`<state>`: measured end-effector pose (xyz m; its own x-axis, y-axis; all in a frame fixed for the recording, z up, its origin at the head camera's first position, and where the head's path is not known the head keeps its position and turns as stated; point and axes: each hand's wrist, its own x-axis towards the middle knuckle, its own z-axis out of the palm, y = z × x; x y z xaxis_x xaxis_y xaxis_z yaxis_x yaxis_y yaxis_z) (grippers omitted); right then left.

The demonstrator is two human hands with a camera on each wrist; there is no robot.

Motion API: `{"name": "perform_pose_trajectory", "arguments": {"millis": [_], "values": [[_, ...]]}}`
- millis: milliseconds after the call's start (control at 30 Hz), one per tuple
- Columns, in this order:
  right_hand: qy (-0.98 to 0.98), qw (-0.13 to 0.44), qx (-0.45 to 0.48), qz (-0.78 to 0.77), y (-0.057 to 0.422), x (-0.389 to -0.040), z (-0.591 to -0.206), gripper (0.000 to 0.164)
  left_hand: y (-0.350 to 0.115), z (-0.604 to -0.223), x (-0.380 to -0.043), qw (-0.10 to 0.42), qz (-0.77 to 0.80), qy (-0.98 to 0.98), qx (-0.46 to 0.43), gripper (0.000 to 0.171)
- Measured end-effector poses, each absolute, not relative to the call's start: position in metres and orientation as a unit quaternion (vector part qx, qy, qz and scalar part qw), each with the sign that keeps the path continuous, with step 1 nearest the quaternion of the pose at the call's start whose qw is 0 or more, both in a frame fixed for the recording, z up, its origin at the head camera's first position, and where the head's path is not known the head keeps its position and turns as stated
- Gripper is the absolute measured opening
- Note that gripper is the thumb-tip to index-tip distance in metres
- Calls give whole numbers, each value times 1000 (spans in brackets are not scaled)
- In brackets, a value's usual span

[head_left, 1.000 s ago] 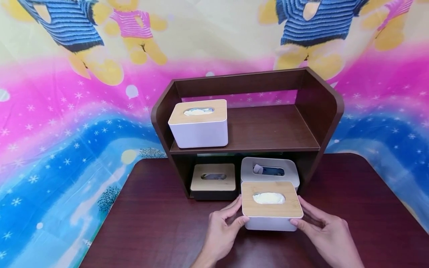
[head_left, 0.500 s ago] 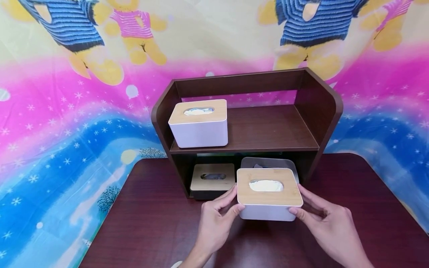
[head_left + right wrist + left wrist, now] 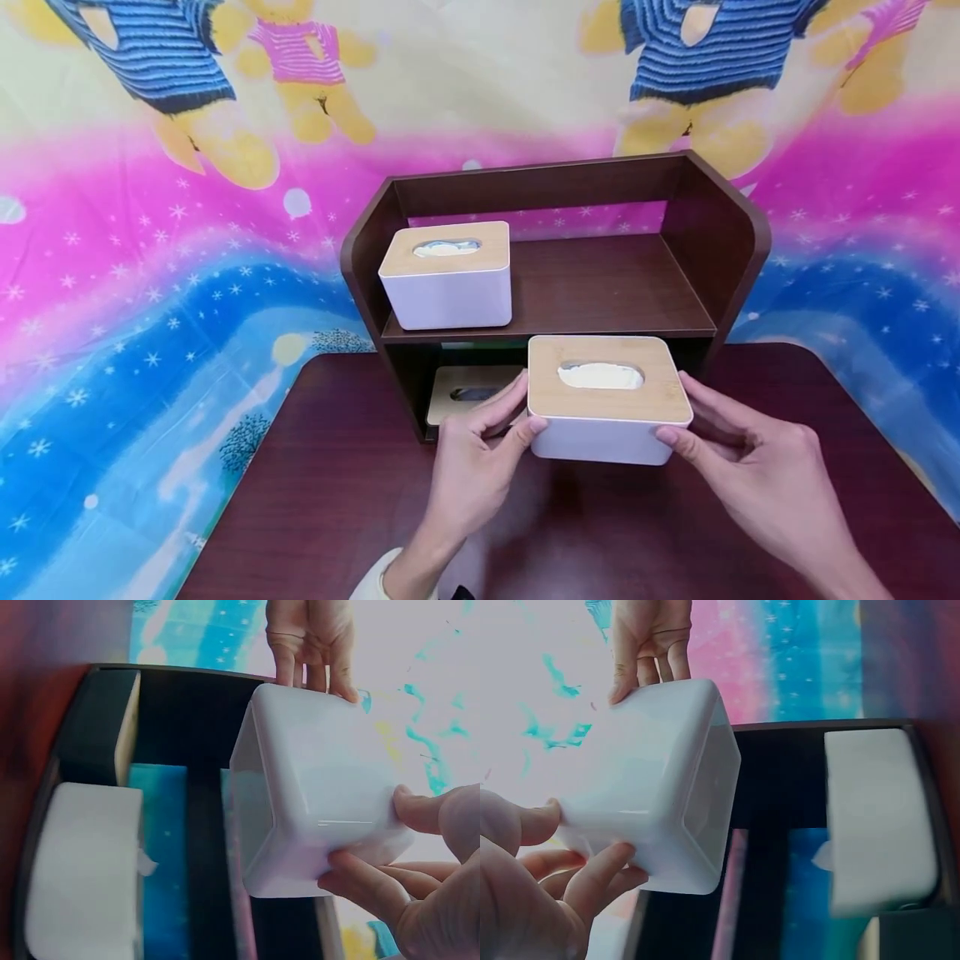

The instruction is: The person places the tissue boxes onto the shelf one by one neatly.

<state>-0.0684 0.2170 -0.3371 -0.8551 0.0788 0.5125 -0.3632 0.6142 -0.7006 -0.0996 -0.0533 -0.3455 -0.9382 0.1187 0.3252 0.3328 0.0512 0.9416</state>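
A white tissue box (image 3: 609,440) with a wooden lid hangs in the air before the shelf, gripped at both ends. My left hand (image 3: 476,462) holds its left end, thumb on the front and fingers along the side. At the right end my right hand (image 3: 757,467) grips in the same way. Both wrist views show the underside, with an opening in the base of the raised tissue box (image 3: 641,772). A similar white tissue box (image 3: 450,287) sits on the upper shelf at the left. The lifted box hides the grey box (image 3: 86,870) below from the head view.
A dark wooden two-tier shelf (image 3: 615,287) stands on the reddish-brown table (image 3: 322,500). In its lower left compartment is a black tissue box with a wooden lid (image 3: 450,396), partly covered by my left hand. A patterned cloth (image 3: 150,333) hangs behind.
Both hands have raised the white tissue box from low over the table, up towards the upper shelf level. It now covers the grey box that showed behind it earlier.
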Motion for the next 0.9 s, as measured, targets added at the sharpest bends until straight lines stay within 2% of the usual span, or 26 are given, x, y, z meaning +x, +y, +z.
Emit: {"name": "perform_pose_trajectory", "arguments": {"millis": [633, 900], "values": [[-898, 244, 40, 365, 225, -74, -277, 66, -51, -288, -107, 108, -657, -724, -180, 51], [-887, 264, 61, 373, 225, -81, -260, 64, -52, -271, -113, 115, -660, -716, -196, 51]]}}
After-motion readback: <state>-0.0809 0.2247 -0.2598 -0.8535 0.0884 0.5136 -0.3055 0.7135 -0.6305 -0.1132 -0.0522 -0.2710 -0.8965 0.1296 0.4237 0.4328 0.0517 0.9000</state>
